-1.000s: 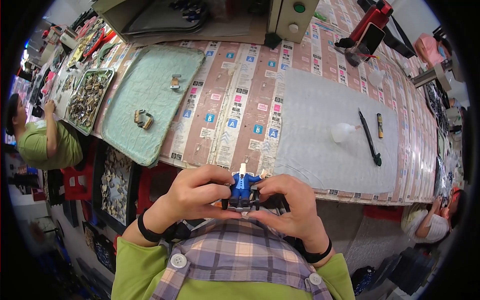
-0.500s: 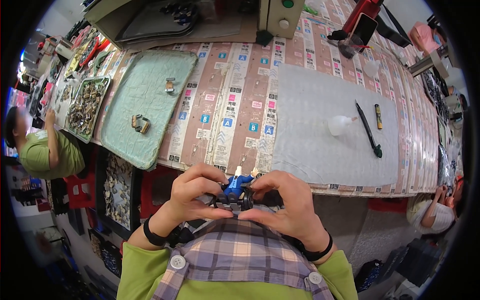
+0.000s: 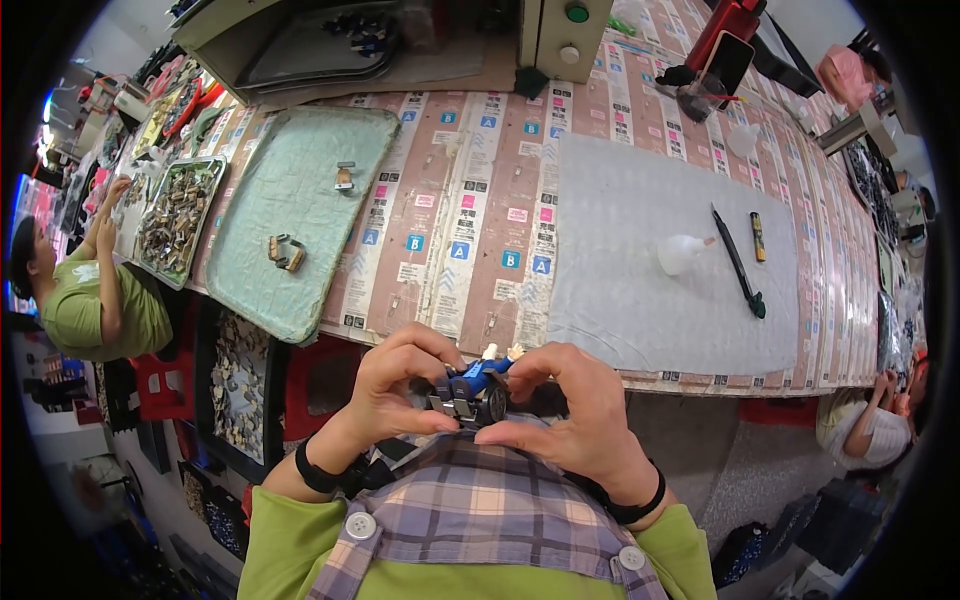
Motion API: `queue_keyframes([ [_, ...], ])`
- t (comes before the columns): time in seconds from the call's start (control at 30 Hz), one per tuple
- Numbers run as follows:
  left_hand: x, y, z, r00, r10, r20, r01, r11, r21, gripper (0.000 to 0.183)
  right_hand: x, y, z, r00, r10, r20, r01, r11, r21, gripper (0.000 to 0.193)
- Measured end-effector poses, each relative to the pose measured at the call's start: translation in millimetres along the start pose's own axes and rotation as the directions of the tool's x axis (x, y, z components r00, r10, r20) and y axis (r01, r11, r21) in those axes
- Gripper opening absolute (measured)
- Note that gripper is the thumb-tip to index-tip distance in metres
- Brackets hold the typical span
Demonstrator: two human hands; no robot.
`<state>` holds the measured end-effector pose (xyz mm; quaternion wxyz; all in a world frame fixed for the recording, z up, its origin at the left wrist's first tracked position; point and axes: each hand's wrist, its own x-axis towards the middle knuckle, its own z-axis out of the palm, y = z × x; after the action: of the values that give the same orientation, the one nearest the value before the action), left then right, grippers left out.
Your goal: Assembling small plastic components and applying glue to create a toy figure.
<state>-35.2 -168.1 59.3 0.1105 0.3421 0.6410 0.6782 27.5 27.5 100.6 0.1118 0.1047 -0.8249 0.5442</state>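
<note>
Between my two hands, just off the table's near edge, is a small figurine (image 3: 478, 374) in a blue suit. It sits in a black toy wheelchair (image 3: 494, 404), with a white stub above its collar and one pale hand raised. My left hand (image 3: 402, 382) grips the left side, thumb below and curled fingers above. On the opposite side my right hand (image 3: 572, 408) pinches the wheelchair, its thumb under the near edge. The toy leans to the right, and one round wheel faces up toward me. My fingers hide parts of its sides.
A green cloth-covered tray (image 3: 300, 200) holds a few small brown parts. On a whitish sheet (image 3: 620, 310) lie a squeeze bottle (image 3: 680, 254), a black pen-like tool (image 3: 738, 262) and a yellow-black tube (image 3: 758, 238). A machine (image 3: 400, 90) stands behind; a co-worker (image 3: 100, 300) sits left.
The figurine and wheelchair have turned and tipped to the right in my hands, showing more of the wheel. The co-worker at left has raised their hands over the table.
</note>
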Motion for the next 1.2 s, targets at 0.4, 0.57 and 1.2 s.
queue_keyframes([
  [0.4,0,-6,4,0.988,-0.125,-0.092,0.087,0.937,-0.338,0.042,9,5,2,0.992,0.127,0.016,-0.128,0.975,0.183,0.055],
  [0.57,1,-13,1,0.899,-0.432,0.073,0.336,0.573,-0.748,0.042,13,10,8,0.965,0.259,0.032,-0.255,0.911,0.323,0.046],
  [1.2,6,-12,-3,0.794,-0.476,0.378,0.555,0.312,-0.771,0.065,20,2,2,0.993,0.117,0.003,-0.116,0.981,0.154,0.039],
])
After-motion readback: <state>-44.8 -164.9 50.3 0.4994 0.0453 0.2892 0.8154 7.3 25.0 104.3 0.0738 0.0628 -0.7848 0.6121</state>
